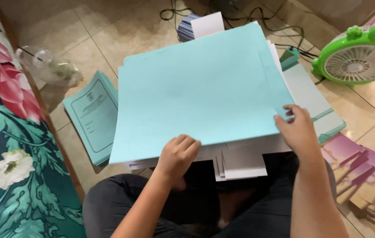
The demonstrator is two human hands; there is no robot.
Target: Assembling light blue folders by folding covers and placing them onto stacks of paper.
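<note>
Your left hand (177, 155) rests with curled fingers on the near edge of the blue paper sheet (196, 92) over your lap, while your right hand (297, 128) pinches its right edge.

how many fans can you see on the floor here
1: a green desk fan stands on the tiled floor at the upper right, beyond the light blue sheet that both hands hold. Others could be hidden behind the paper.
</note>
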